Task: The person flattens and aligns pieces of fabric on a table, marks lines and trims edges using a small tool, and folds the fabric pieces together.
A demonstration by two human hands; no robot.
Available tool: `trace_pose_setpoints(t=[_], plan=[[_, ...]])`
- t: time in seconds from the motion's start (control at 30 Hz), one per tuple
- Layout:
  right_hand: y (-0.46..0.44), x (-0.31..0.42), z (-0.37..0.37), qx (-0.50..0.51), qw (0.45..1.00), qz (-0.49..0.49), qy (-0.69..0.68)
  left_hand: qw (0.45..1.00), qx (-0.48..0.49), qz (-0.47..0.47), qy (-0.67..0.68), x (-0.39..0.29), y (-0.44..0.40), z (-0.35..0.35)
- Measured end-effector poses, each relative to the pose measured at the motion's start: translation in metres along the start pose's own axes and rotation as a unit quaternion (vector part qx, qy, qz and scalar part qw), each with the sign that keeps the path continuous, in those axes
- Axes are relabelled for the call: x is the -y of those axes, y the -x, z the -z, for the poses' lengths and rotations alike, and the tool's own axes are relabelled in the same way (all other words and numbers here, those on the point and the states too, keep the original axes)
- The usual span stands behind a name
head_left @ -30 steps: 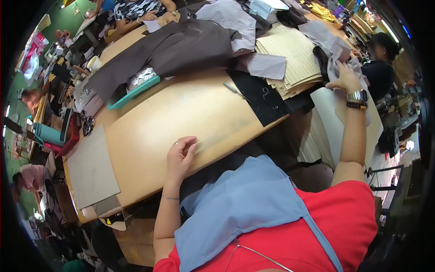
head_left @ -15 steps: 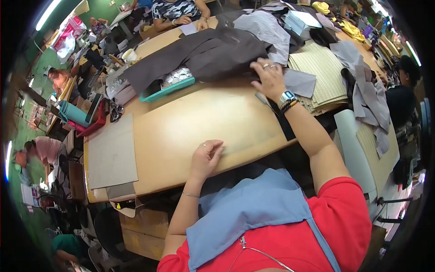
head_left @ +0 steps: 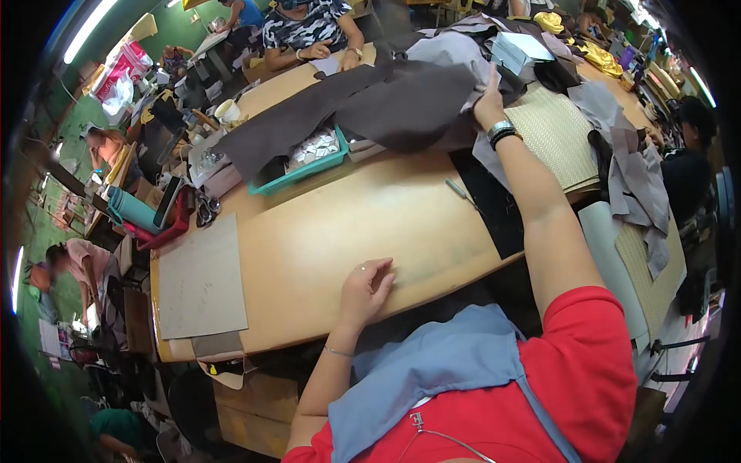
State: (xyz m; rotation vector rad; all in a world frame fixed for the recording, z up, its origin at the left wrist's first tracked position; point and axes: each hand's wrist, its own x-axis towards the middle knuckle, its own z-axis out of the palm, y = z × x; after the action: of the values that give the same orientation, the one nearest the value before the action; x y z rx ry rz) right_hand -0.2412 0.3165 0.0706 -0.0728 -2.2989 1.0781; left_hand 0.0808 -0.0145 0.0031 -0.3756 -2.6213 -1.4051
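Note:
My right hand (head_left: 489,109) reaches to the far right of the table and is closed at the right end of a large dark brown sheet of material (head_left: 401,104); its fingers are partly hidden. Pale grey material (head_left: 455,55) lies just behind that hand. My left hand (head_left: 367,290) is held above the near table edge, fingers loosely bent, thumb apart, nothing in it. A turquoise tray (head_left: 305,170) of small pale pieces is partly covered by the brown sheet. Nearer my right forearm are a pen-like tool (head_left: 457,187) and a black strip (head_left: 494,216).
A grey board (head_left: 202,279) lies on the left of the wooden table (head_left: 347,220). Woven cream sheets (head_left: 552,131) are stacked at right. Scissors (head_left: 207,210) and a red tray (head_left: 174,225) stand at left. A person (head_left: 309,38) sits across; others are around.
My right hand has moved farther out, raising the right end of the brown sheet. More of the turquoise tray and black strip shows. My left hand has stayed much the same; the view has shifted slightly.

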Motion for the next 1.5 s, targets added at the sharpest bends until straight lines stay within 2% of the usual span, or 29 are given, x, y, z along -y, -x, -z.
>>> trace_pose_setpoints(t=[0.03, 0.07, 0.13, 0.2, 0.27, 0.3, 0.33, 0.37, 0.4, 0.47, 0.53, 0.6, 0.67, 0.73, 0.77, 0.8, 0.87, 0.93, 0.97, 1.0, 1.07, 1.13, 1.23, 1.33, 1.37, 1.4, 1.43, 1.47, 1.5], plan=[[-0.002, 0.007, 0.003, -0.044, 0.997, 0.022, -0.054, 1.0, 0.0, 0.004, 0.001, -0.001, -0.001, 0.0], [-0.025, -0.018, -0.016, -0.055, 0.949, 0.032, -0.309, 1.0, 0.002, 0.011, 0.016, -0.002, -0.002, 0.0], [-0.002, 0.043, 0.009, -0.039, 0.81, -0.025, -0.585, 0.999, 0.005, 0.026, 0.045, -0.003, -0.002, 0.001], [-0.008, 0.033, 0.0, 0.063, 0.696, -0.021, -0.715, 0.991, 0.004, 0.058, 0.121, 0.004, -0.002, -0.002], [0.019, 0.058, 0.001, 0.039, 0.774, 0.089, -0.626, 0.974, -0.001, 0.092, 0.206, 0.009, -0.005, -0.005], [0.061, 0.099, 0.001, -0.035, 0.874, 0.191, -0.445, 0.961, -0.005, 0.111, 0.254, 0.01, -0.008, -0.005], [0.079, 0.112, -0.003, -0.053, 0.91, 0.235, -0.338, 0.945, -0.01, 0.129, 0.3, 0.012, -0.013, -0.005], [0.096, 0.124, -0.011, 0.09, 0.8, 0.089, -0.586, 0.928, 0.019, 0.118, 0.353, 0.022, -0.019, -0.004], [0.121, 0.132, -0.015, 0.03, 0.897, 0.235, -0.372, 0.889, -0.008, 0.163, 0.427, 0.015, -0.027, -0.002], [0.165, 0.15, -0.019, 0.15, 0.877, 0.253, -0.38, 0.788, -0.063, 0.247, 0.561, -0.003, -0.04, 0.004], [0.203, 0.16, -0.021, 0.277, 0.852, 0.257, -0.363, 0.696, 0.012, 0.185, 0.693, 0.042, -0.033, -0.002], [0.233, 0.163, -0.029, 0.412, 0.799, 0.285, -0.333, 0.687, -0.088, 0.215, 0.688, 0.014, -0.036, -0.004], [0.246, 0.168, -0.004, 0.472, 0.786, 0.357, -0.18, 0.708, -0.196, 0.246, 0.632, 0.015, -0.036, -0.012], [0.23, 0.171, 0.017, 0.432, 0.771, 0.41, -0.227, 0.707, -0.16, 0.173, 0.667, 0.019, -0.023, -0.017], [0.214, 0.175, 0.03, 0.349, 0.79, 0.431, -0.26, 0.706, -0.14, 0.156, 0.676, 0.016, -0.017, -0.015], [0.197, 0.173, 0.041, 0.284, 0.828, 0.422, -0.235, 0.673, -0.185, 0.206, 0.686, 0.005, -0.018, -0.016], [0.156, 0.155, 0.051, 0.11, 0.905, 0.388, -0.138, 0.639, -0.238, 0.215, 0.699, -0.02, -0.016, -0.016], [0.125, 0.118, 0.052, -0.017, 0.949, 0.314, 0.019, 0.621, -0.23, 0.228, 0.714, -0.035, -0.008, -0.03], [0.117, 0.091, 0.044, -0.061, 0.95, 0.27, 0.148, 0.624, -0.176, 0.198, 0.735, -0.03, -0.002, -0.039], [0.114, 0.072, 0.039, -0.024, 0.961, 0.193, 0.198, 0.653, -0.168, 0.19, 0.714, -0.035, -0.002, -0.045], [0.107, 0.034, 0.029, 0.14, 0.981, 0.041, 0.126, 0.708, -0.148, 0.175, 0.668, -0.043, -0.006, -0.053], [0.107, 0.019, 0.018, 0.203, 0.947, 0.097, 0.23, 0.707, -0.132, 0.187, 0.669, -0.04, -0.009, -0.061], [0.099, 0.029, 0.018, 0.198, 0.959, 0.096, 0.18, 0.691, -0.107, 0.22, 0.68, -0.046, -0.01, -0.06], [0.104, 0.063, 0.034, 0.075, 0.996, 0.042, 0.023, 0.741, -0.179, 0.268, 0.588, -0.049, -0.019, -0.046], [0.103, 0.065, 0.036, 0.054, 0.992, 0.075, -0.085, 0.743, -0.215, 0.275, 0.571, -0.051, -0.023, -0.036], [0.103, 0.077, 0.043, 0.087, 0.991, 0.028, -0.102, 0.758, -0.223, 0.241, 0.564, -0.048, -0.025, -0.025], [0.106, 0.088, 0.042, 0.102, 0.981, 0.07, -0.153, 0.77, -0.271, 0.225, 0.532, -0.067, -0.03, -0.005], [0.11, 0.099, 0.039, 0.115, 0.966, 0.112, -0.204, 0.794, -0.275, 0.131, 0.526, -0.035, -0.033, -0.001], [0.119, 0.11, 0.037, 0.19, 0.96, 0.128, -0.159, 0.775, -0.263, 0.122, 0.562, -0.043, -0.038, 0.015]])
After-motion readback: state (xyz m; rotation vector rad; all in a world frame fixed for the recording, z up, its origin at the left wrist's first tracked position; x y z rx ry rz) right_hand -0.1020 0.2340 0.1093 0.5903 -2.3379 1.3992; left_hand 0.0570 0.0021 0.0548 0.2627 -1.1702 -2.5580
